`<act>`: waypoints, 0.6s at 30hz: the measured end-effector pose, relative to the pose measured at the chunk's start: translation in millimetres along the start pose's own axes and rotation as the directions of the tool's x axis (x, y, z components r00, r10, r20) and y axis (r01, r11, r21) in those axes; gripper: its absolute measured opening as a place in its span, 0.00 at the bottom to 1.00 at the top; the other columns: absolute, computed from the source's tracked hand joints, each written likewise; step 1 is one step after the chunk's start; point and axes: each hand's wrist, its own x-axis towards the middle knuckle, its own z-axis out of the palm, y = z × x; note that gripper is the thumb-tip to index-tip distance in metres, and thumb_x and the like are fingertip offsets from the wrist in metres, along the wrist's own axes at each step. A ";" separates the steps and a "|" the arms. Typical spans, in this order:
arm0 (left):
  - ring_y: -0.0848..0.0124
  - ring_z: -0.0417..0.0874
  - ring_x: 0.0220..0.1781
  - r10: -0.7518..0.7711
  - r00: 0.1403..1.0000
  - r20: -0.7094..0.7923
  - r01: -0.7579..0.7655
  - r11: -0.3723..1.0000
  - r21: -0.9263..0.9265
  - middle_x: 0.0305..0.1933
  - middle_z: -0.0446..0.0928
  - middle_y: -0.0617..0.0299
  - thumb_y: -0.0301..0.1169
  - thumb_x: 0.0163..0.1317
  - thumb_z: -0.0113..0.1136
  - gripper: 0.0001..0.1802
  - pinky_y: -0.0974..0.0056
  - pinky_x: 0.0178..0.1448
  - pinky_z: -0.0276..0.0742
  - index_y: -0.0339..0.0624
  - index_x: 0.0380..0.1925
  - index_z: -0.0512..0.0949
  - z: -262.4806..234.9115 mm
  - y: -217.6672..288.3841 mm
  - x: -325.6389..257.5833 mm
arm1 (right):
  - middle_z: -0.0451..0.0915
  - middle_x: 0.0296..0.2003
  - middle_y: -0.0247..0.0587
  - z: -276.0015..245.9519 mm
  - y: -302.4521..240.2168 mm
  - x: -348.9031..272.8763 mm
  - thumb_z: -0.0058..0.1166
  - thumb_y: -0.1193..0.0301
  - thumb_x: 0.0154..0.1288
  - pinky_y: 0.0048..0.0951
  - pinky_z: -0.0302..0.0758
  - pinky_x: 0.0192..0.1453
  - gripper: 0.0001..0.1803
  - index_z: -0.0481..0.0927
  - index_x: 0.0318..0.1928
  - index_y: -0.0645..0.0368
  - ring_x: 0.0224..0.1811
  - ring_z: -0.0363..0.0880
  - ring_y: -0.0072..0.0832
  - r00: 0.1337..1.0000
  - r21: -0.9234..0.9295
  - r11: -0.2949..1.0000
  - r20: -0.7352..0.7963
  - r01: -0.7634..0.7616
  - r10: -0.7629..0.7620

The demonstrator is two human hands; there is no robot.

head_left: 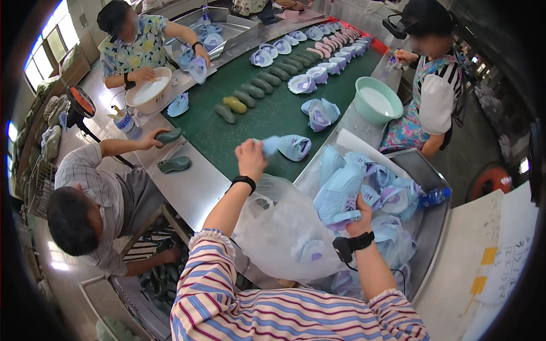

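Note:
Over the near end of the green conveyor belt point(193, 153), my left hand point(250, 158) is closed on a light blue shoe upper point(272, 146), smeared by motion. Just right of it, another light blue upper point(295, 148) rests on the belt; I cannot tell whether the two touch. My right hand point(359, 217) grips light blue shoe uppers with purple laces point(340, 196), above a metal tray point(441, 213) heaped with more uppers point(392, 199). A clear plastic bag point(264, 224) bulges between my forearms, with an upper showing through it.
Rows of uppers, dark green shoe lasts point(250, 92) and pink pieces point(330, 44) run along the belt. Co-workers sit left and right. A white basin point(149, 94) and a mint basin point(378, 101) flank the belt. A blue bottle point(435, 197) lies at the tray's edge.

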 end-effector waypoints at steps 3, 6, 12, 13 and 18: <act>0.53 0.65 0.59 0.094 0.899 0.427 -0.065 0.995 -0.082 0.56 0.63 0.52 0.43 0.45 0.69 0.33 0.47 0.61 0.57 0.47 0.51 0.70 11.1 6.4 -24.6 | 0.74 0.53 0.37 18.1 4.7 9.7 0.46 0.67 0.67 0.39 0.68 0.59 0.22 0.64 0.61 0.54 0.53 0.73 0.34 0.999 -0.054 0.999 0.038 0.000 0.002; 0.54 0.63 0.64 0.003 0.830 0.558 0.229 0.910 -0.346 0.63 0.60 0.49 0.53 0.58 0.56 0.33 0.50 0.65 0.59 0.47 0.59 0.65 -3.9 11.0 -21.7 | 0.73 0.52 0.41 33.8 0.7 19.4 0.47 0.69 0.67 0.38 0.69 0.59 0.23 0.63 0.61 0.59 0.53 0.73 0.35 0.998 -0.168 0.986 0.060 0.001 0.009; 0.69 0.73 0.55 0.176 0.679 0.713 0.727 -0.026 -0.687 0.57 0.70 0.58 0.39 0.58 0.62 0.33 0.61 0.58 0.70 0.36 0.59 0.62 -123.5 71.3 -27.6 | 0.76 0.43 0.42 62.4 37.5 33.4 0.51 0.64 0.66 0.26 0.68 0.51 0.21 0.69 0.53 0.67 0.46 0.71 0.26 0.996 -0.839 0.537 0.087 0.092 -0.034; 0.69 0.74 0.53 0.075 0.725 0.685 0.689 -0.040 -0.724 0.54 0.72 0.58 0.35 0.56 0.65 0.31 0.62 0.56 0.72 0.35 0.57 0.66 -127.0 69.4 -27.0 | 0.74 0.46 0.44 74.1 44.8 29.7 0.49 0.63 0.67 0.27 0.68 0.51 0.23 0.65 0.56 0.66 0.45 0.71 0.25 0.994 -0.920 0.377 0.098 0.111 -0.054; 0.66 0.81 0.37 -0.394 0.752 0.529 0.540 -0.092 -0.836 0.39 0.79 0.57 0.28 0.53 0.66 0.16 0.63 0.43 0.78 0.33 0.40 0.75 -102.7 -23.0 43.3 | 0.73 0.52 0.50 44.5 72.5 16.0 0.49 0.66 0.67 0.24 0.70 0.49 0.28 0.58 0.63 0.61 0.48 0.74 0.26 0.998 -0.919 0.389 0.056 0.066 -0.037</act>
